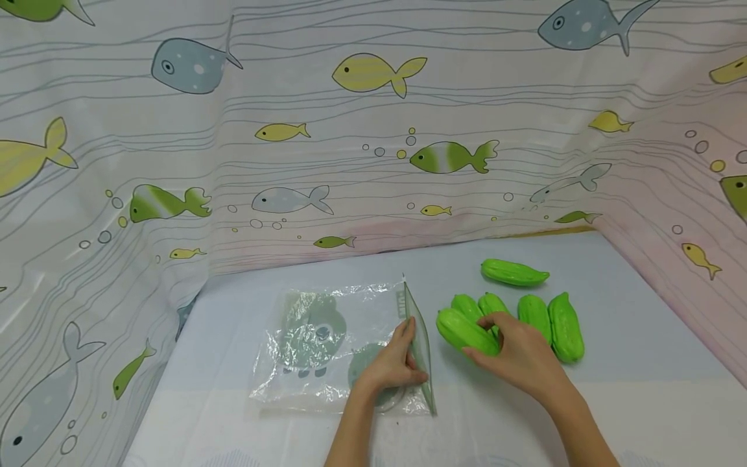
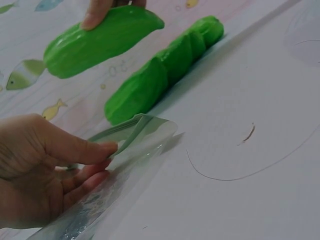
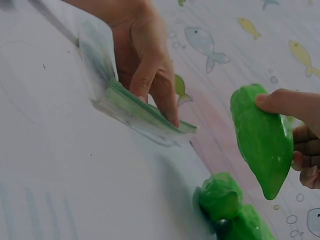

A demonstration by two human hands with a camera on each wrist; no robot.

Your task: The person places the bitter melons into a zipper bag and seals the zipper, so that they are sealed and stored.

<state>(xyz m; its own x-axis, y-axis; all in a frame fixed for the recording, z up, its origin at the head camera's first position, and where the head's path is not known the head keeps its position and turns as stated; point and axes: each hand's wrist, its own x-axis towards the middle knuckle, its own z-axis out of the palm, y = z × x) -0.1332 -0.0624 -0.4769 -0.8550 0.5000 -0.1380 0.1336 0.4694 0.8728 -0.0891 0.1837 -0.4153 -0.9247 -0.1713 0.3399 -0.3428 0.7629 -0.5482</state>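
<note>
A clear zip bag (image 1: 373, 305) with green cartoon print lies flat, its green zip edge facing right. My left hand (image 1: 390, 363) pinches one lip at the mouth, which gapes slightly. In the left wrist view, thumb and fingers grip the zip strip (image 2: 132, 135). My right hand (image 1: 516, 353) holds a glossy green gourd-like vegetable (image 1: 463, 331) above the table, right of the bag; the right wrist view shows its tapered tip (image 3: 270, 187) pointing down. Two similar green vegetables (image 1: 493, 303) lie behind it, partly hidden.
Two more green vegetables (image 1: 566, 327) lie side by side to the right of my right hand, and another (image 1: 513, 272) lies farther back. A fish-patterned curtain (image 1: 373, 162) encloses the white table (image 1: 222, 363) at the back and sides.
</note>
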